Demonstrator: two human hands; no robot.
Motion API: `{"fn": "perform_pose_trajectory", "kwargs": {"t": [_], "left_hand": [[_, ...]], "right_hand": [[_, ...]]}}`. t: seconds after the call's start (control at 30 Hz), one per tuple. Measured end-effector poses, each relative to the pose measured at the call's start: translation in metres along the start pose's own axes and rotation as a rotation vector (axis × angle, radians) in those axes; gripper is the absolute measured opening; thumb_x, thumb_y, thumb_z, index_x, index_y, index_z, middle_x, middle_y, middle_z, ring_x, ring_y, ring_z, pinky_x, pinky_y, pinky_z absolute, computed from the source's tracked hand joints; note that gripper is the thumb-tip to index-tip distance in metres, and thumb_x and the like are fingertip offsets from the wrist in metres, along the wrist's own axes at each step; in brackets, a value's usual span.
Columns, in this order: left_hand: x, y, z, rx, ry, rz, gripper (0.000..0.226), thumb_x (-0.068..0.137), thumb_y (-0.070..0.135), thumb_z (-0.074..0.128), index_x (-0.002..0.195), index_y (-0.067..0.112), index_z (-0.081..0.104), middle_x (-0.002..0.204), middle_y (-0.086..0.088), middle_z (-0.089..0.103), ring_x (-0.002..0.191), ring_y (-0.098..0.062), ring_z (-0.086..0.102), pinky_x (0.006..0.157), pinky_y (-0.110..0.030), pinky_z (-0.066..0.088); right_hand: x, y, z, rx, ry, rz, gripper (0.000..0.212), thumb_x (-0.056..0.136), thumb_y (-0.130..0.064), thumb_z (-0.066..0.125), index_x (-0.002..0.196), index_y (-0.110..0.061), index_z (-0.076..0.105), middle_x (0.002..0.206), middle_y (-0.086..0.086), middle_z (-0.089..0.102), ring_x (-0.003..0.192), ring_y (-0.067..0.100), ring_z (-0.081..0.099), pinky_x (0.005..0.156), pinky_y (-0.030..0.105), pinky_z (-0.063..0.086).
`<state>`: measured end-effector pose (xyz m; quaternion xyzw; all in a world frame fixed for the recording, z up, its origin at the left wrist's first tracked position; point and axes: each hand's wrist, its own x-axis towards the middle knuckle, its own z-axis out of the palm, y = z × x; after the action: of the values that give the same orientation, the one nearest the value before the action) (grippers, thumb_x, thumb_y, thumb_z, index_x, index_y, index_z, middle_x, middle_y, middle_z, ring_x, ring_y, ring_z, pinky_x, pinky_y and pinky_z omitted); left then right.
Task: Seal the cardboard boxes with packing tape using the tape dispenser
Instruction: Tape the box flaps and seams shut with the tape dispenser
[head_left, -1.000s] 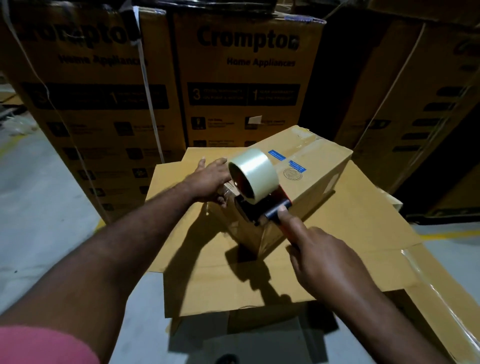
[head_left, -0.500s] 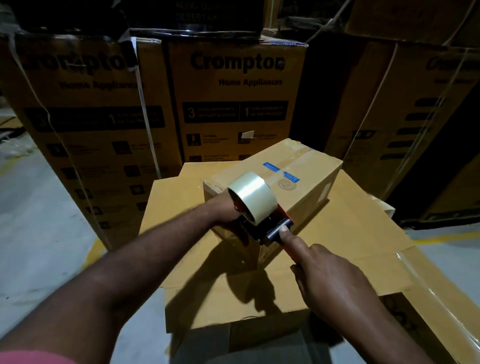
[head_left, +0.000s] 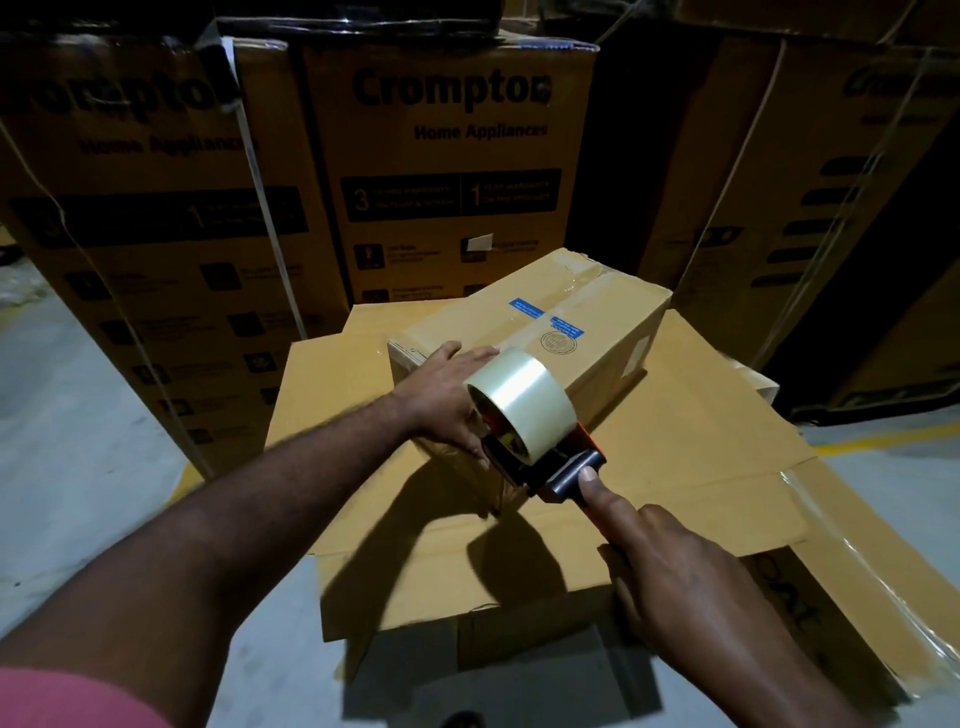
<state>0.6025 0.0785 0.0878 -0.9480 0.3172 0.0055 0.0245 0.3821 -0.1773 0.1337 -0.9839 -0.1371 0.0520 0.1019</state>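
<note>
Warehouse, Crompton cartons (head_left: 447, 171) behind, small box (head_left: 597, 332) on flattened cardboard (head_left: 701, 467). Flat left hand (head_left: 447, 400) pressing box's near end, right hand (head_left: 670, 566) gripping tape dispenser (head_left: 540, 447), index finger straight.

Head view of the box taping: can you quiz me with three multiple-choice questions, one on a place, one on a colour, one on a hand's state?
1. Where does the small box rest? A on flat cardboard; B on bare floor; C on a shelf.
2. What colour are its top labels? A red; B blue; C green.
3. What is the right hand doing? A hanging idle; B gripping the tape dispenser; C lying flat.
Answers: 1 A, cardboard spreads beneath it; 2 B, both are blue; 3 B, fingers curl round its handle.
</note>
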Motion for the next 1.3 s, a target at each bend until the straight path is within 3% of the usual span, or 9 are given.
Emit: {"fn": "perform_pose_trajectory", "kwargs": {"t": [0.13,0.27,0.5,0.67,0.8,0.93,1.03,1.3], "left_hand": [[0.0,-0.002,-0.006,0.011,0.006,0.01,0.127,0.064,0.078,0.076,0.162,0.032,0.009,0.171,0.01,0.006,0.156,-0.014,0.002,0.126,-0.051,0.001],[0.005,0.003,-0.008,0.063,-0.033,0.014,0.129,0.063,0.083,0.071,0.162,0.034,0.004,0.171,0.01,0.001,0.157,-0.017,0.001,0.124,-0.057,0.004],[0.003,0.012,-0.035,0.1,-0.286,0.013,0.144,0.058,0.092,0.064,0.159,0.03,-0.017,0.167,0.005,-0.024,0.153,-0.021,-0.022,0.114,-0.073,-0.016],[-0.022,0.039,-0.014,-0.199,-0.071,0.021,0.111,0.084,0.074,0.061,0.162,0.028,-0.001,0.17,0.008,-0.007,0.154,-0.012,-0.01,0.121,-0.055,-0.017],[-0.027,0.044,0.003,-0.195,0.056,-0.026,0.087,0.096,0.057,0.056,0.163,0.026,0.009,0.171,0.007,0.004,0.154,-0.005,-0.004,0.124,-0.05,-0.015],[-0.029,0.046,0.01,-0.198,0.127,-0.057,0.088,0.096,0.05,0.06,0.163,0.021,0.011,0.171,0.004,0.008,0.156,-0.011,0.0,0.12,-0.044,-0.019],[-0.032,0.043,0.013,-0.206,0.138,-0.074,0.088,0.096,0.046,0.062,0.163,0.018,0.013,0.171,0.002,0.009,0.157,-0.013,0.001,0.121,-0.044,-0.017],[-0.032,0.047,0.02,-0.253,0.209,-0.122,0.082,0.095,0.037,0.064,0.162,0.018,0.022,0.17,0.002,0.014,0.157,-0.013,0.003,0.124,-0.043,-0.012]], "right_hand": [[-0.013,0.019,0.009,0.006,-0.028,0.002,0.093,0.104,-0.043,0.04,0.114,-0.066,-0.05,0.126,-0.012,0.048,0.094,0.002,0.054,0.084,0.021,0.05],[-0.028,0.044,0.023,0.107,0.012,0.048,0.085,0.102,-0.049,0.043,0.131,-0.066,-0.036,0.137,-0.015,0.05,0.102,0.002,0.055,0.086,0.018,0.047],[-0.02,0.045,0.041,0.125,0.049,0.015,0.084,0.103,-0.048,0.042,0.135,-0.062,-0.035,0.131,-0.012,0.052,0.103,0.008,0.055,0.087,0.023,0.049],[-0.009,0.044,0.06,0.127,0.069,0.003,0.091,0.103,-0.045,0.042,0.127,-0.063,-0.044,0.132,-0.008,0.051,0.101,0.008,0.057,0.088,0.025,0.05],[0.001,0.044,0.067,0.065,0.052,-0.007,0.097,0.105,-0.042,0.042,0.119,-0.059,-0.053,0.125,-0.007,0.049,0.088,0.007,0.053,0.08,0.022,0.047],[0.012,0.042,0.072,0.047,0.044,-0.017,0.098,0.104,-0.039,0.042,0.123,-0.056,-0.052,0.123,-0.004,0.05,0.084,0.007,0.05,0.071,0.021,0.042],[0.017,0.036,0.079,0.116,0.064,-0.015,0.097,0.104,-0.038,0.043,0.125,-0.058,-0.049,0.117,-0.004,0.05,0.086,0.009,0.054,0.074,0.025,0.05],[0.017,0.027,0.101,0.254,0.139,0.026,0.091,0.102,-0.043,0.044,0.13,-0.064,-0.04,0.117,-0.006,0.056,0.091,0.01,0.058,0.075,0.025,0.051]]}}
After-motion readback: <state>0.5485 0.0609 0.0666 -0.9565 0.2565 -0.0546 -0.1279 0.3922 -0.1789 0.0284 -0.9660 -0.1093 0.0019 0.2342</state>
